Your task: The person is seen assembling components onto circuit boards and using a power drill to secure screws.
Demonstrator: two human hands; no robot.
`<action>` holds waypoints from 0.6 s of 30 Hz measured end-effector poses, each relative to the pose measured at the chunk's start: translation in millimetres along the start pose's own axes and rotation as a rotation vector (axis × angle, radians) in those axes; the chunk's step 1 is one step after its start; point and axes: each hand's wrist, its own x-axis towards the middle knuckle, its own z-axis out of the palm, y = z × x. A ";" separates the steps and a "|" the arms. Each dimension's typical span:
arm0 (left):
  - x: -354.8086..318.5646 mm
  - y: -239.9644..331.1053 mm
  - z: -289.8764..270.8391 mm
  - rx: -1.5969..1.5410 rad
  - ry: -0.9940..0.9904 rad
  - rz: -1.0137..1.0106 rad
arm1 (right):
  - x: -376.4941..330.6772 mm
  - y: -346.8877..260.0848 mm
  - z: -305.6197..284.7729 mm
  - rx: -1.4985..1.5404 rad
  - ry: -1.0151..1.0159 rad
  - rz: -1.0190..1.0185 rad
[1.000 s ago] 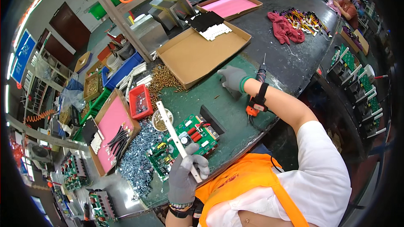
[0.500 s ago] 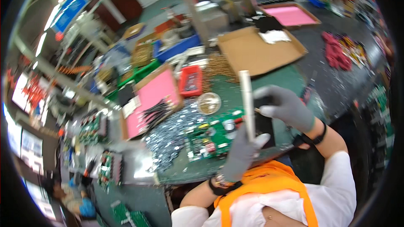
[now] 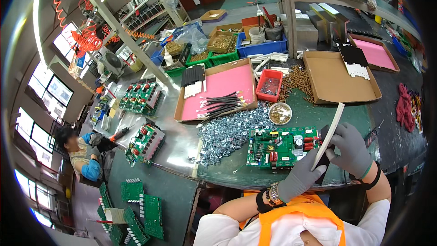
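Note:
In a grey glove, my left hand [image 3: 298, 180] grips the lower end of a long white strip [image 3: 334, 120], which slants up to the right. A dark piece shows behind the strip, partly hidden. My right hand [image 3: 351, 151], also gloved, is closed at the strip's right side with its fingertips bent inward; what they pinch, if anything, is hidden. Just left of the hands, a green circuit board [image 3: 284, 148] lies flat on the bench, carrying red, black and white components. Beyond the board stands a round clear tub [image 3: 280, 114] of small brass-coloured parts.
Many small metal clips [image 3: 227, 134] are heaped left of the board. Behind them are a pink-lined cardboard tray [image 3: 225, 82] with black cables, a red bin [image 3: 269, 85] and a brown cardboard tray [image 3: 334, 82]. A screwdriver [image 3: 373, 134] lies at right. Another person [image 3: 84, 155] works at far left.
The whole view has swung, so the bench appears farther right and sharper. The strip now leans right instead of standing nearly upright. My right hand's fingers have come closer to the strip.

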 end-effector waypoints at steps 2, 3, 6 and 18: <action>0.5 2.1 -3.0 -0.056 -0.013 -0.032 | -0.4 -0.5 -9.6 -0.020 -0.020 -0.042; 1.1 3.5 -5.3 -0.081 -0.002 -0.002 | -2.6 0.1 -16.6 -0.027 -0.006 -0.065; 1.1 6.4 -11.2 -0.130 0.013 -0.084 | -13.0 5.7 -31.3 0.260 0.147 0.221; 3.4 4.5 -3.9 0.172 -0.005 0.143 | -35.1 13.9 7.5 0.493 0.006 0.489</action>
